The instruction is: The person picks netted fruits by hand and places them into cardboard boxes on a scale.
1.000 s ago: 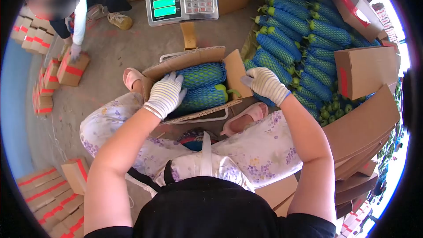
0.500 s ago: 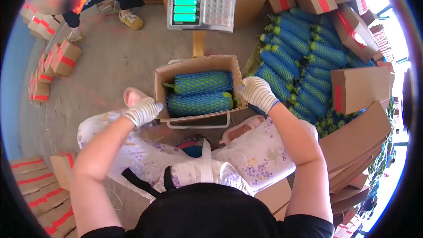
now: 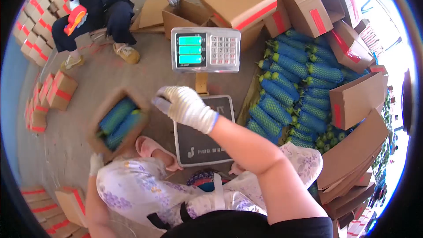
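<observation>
A small open cardboard box (image 3: 131, 134) is tilted and blurred to my left, holding long green vegetables in blue mesh sleeves (image 3: 120, 123). My left hand (image 3: 96, 164), in a pale glove, is at the box's near lower corner and appears closed on it; its fingers are partly hidden and smeared. In a striped glove, my right hand (image 3: 185, 108) hangs above the scale platform (image 3: 205, 143), apart from the box. Its fingers are loosely bent with nothing seen in them. Behind it stands the scale's display (image 3: 205, 49), lit green.
Sleeved vegetables (image 3: 282, 92) lie heaped on the right, with open boxes (image 3: 357, 99) around them. Taped boxes (image 3: 61, 90) stand at the left. A co-worker (image 3: 99, 9) sits at the back, one hand on an open box, the other with a red-orange tape dispenser (image 3: 76, 20).
The box has moved off the scale to the left and turned, with my left hand at it. My right hand has left the box's edge. The co-worker has come further into view.
</observation>
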`<state>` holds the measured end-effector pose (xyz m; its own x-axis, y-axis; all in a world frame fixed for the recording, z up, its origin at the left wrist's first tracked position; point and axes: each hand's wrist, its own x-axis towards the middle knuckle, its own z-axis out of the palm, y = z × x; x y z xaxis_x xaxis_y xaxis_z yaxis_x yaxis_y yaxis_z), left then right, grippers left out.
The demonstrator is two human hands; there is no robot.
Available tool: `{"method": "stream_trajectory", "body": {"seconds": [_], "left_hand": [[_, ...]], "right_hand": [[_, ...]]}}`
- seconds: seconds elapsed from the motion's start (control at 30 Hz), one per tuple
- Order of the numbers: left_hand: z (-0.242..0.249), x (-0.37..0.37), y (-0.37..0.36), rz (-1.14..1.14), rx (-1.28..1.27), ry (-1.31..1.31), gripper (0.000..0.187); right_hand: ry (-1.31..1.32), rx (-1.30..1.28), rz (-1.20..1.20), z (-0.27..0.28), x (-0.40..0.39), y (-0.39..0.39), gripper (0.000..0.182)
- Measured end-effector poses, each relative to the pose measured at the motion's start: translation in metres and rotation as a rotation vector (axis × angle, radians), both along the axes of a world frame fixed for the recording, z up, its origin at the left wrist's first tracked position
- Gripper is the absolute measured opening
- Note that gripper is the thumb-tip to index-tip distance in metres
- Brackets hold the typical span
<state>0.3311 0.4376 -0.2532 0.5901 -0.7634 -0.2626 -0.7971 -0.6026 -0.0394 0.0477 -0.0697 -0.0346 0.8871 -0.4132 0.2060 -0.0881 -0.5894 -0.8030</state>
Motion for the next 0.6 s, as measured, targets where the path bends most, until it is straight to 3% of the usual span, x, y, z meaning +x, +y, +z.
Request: {"method": "stream_trajectory", "body": {"seconds": [0.03,0.07,0.13,0.17,0.23,0.27,0.3,0.33,0.4,0.43,0.53,0.6], "left_hand": [[-0.025,0.000,0.031,0.317,-0.211,0.085,0.019],[-0.035,0.003,0.033,0.298,-0.221,0.090,0.019],[-0.041,0.011,0.012,0.698,-0.551,0.351,0.021],[-0.038,0.007,0.008,0.908,-0.698,0.491,0.021],[-0.023,-0.012,0.003,1.354,-0.985,0.766,0.023],[-0.012,-0.024,-0.013,1.576,-1.132,0.911,0.024],[0.019,-0.029,-0.058,1.664,-1.217,0.887,0.031],[0.001,-0.008,-0.054,1.665,-1.226,0.888,0.031],[-0.022,0.033,-0.042,1.647,-1.475,0.892,0.035],[-0.026,0.040,-0.041,1.654,-1.484,0.881,0.035],[0.038,0.055,-0.109,1.685,-1.558,0.939,0.041],[0.127,0.006,-0.215,1.397,-0.652,1.101,0.043]], "right_hand": [[-0.106,-0.088,0.000,0.024,-0.005,-0.013,0.026],[-0.137,-0.087,-0.094,0.041,-0.012,-0.037,0.020],[-0.387,-0.364,-0.348,0.064,-0.022,-0.103,0.017],[-0.480,-0.018,-0.404,0.051,-0.020,-0.150,0.024],[-0.296,-0.579,-0.718,0.060,-0.028,-0.225,0.040],[-0.214,-0.728,-0.740,0.058,-0.026,-0.263,0.049],[-0.076,-0.789,-0.753,0.057,-0.021,-0.294,0.062],[-0.083,-0.793,-0.748,0.064,-0.010,-0.308,0.062],[0.312,-1.029,-0.715,0.071,0.015,-0.331,0.076],[0.410,-1.075,-0.642,0.072,0.027,-0.347,0.085],[0.456,-1.217,-0.656,0.071,0.044,-0.375,0.087],[0.462,-1.155,-0.654,0.051,0.019,-0.395,0.081]]}}
